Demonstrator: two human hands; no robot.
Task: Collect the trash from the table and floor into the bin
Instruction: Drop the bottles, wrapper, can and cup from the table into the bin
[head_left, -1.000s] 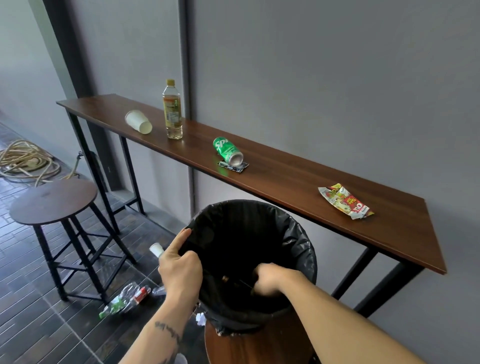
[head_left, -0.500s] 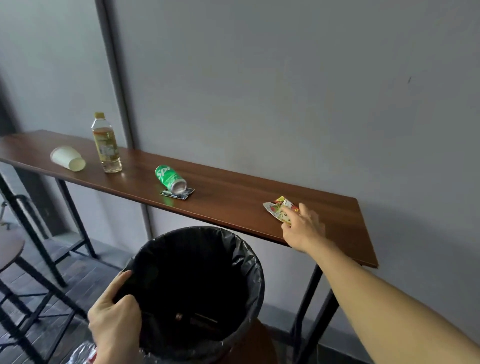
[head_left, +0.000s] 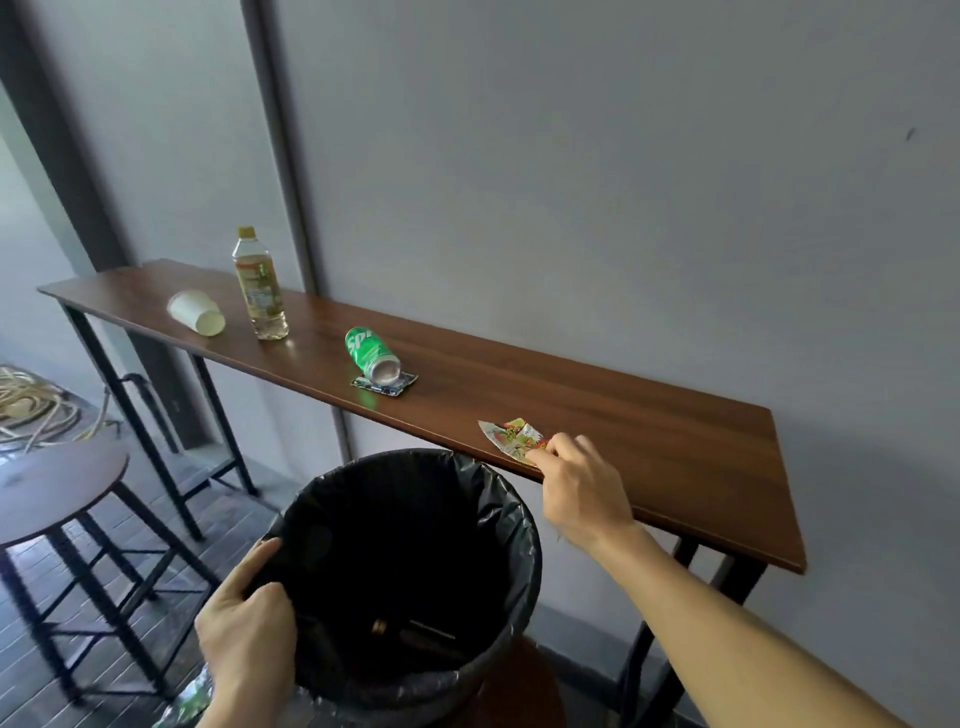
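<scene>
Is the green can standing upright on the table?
No, the green can lies on its side on the table, its silver end facing the camera and resting on a small flat packet.

bin (head_left: 511, 525) mouth open, just below tabletop (head_left: 649, 447) front edge | bare tabletop between can (head_left: 371, 356) and wrapper (head_left: 511, 439) | wall close behind | stool (head_left: 57, 483) left

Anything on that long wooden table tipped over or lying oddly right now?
Yes. The green soda can lies on its side atop a small dark flat packet, and the white paper cup is tipped over. The clear plastic bottle stands upright.
</scene>
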